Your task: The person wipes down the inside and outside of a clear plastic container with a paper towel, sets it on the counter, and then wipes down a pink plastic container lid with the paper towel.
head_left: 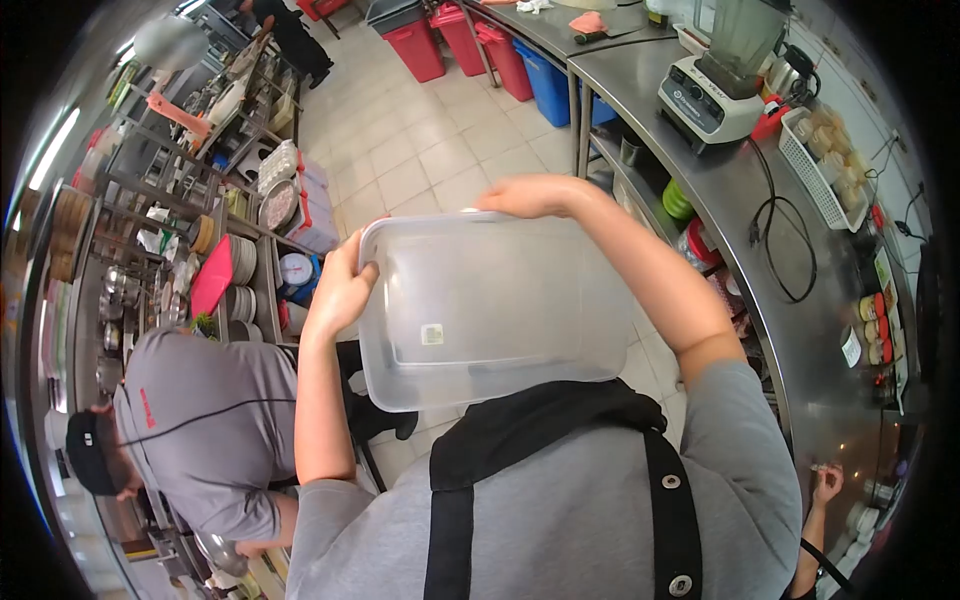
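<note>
The person's two hands held a large, clear plastic container [490,290] in the air in front of the chest, above the tiled floor [400,150] between the shelving and the table [810,350]. The left hand [345,285] gripped the container's left side near the upper corner, its thumb pressed on the rim and its fingers wrapped round the outside, where their tips could not be seen. The right hand [535,196] lay over the far rim, its fingers bent across the edge; how firmly they pinched the plastic one could not tell. A small pale label [432,334] was stuck on the container, left of its middle.

On the metal table to the right stood a blender [710,95], its dark cable [775,235] looped over the surface, with a white basket [825,165] of small tubs near it. To the left, a co-worker in a grey shirt [205,420] bent beside shelves that bore stacked plates [242,262] and a red tray [212,278]. Beyond, red bins [415,52] and a blue bin [543,85] stood on the floor. Another person's hand [828,483] was at the lower right, near the table.
</note>
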